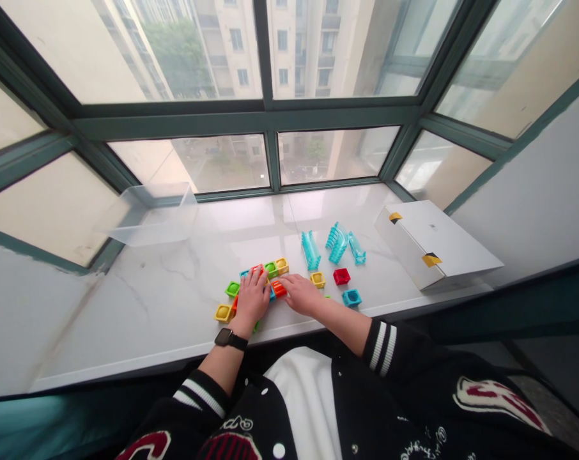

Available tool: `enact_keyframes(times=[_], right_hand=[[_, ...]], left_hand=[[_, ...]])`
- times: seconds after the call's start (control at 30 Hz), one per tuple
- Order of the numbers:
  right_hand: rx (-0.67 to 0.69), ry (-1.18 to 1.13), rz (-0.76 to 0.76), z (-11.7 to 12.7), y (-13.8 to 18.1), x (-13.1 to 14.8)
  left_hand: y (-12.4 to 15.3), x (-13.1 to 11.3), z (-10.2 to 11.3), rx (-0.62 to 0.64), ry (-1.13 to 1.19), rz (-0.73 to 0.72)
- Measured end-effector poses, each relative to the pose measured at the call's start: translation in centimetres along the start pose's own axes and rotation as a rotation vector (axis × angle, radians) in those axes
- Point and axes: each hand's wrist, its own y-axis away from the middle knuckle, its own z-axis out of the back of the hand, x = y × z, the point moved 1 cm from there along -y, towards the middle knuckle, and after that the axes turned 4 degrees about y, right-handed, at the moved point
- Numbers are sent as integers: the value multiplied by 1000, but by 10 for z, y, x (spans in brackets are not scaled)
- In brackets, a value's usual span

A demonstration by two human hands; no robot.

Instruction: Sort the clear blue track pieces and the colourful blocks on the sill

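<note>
My left hand [252,299], a black watch on its wrist, lies fingers-down over a cluster of small coloured square blocks [275,267] on the white marble sill [150,306]. It covers several of them. My right hand [301,294] rests beside it, fingers stretched toward a red block [278,289]. Whether either hand grips a block is hidden. Loose yellow [317,279], red [341,276] and blue [351,297] blocks lie just right of my right hand. Translucent teal curved track pieces [337,243] lie behind them.
A clear plastic bin [150,217] stands at the back left of the sill. A white cardboard box [433,243] with yellow-black tape lies at the right. Window panes and dark green frames enclose the sill on three sides.
</note>
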Motion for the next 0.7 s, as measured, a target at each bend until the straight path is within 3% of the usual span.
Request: enact_keyframes(times=[0.13,0.33,0.7], right_hand=[[98,116,-23,-11,-19,7],[213,174,-65,-8,-23,9],[198,106,-63,-6,-11,9]], left_hand=[[3,0,-4,70,-133,14],[13,-3,1,107,-182,-12],[21,-3,3,105,-140,-41]])
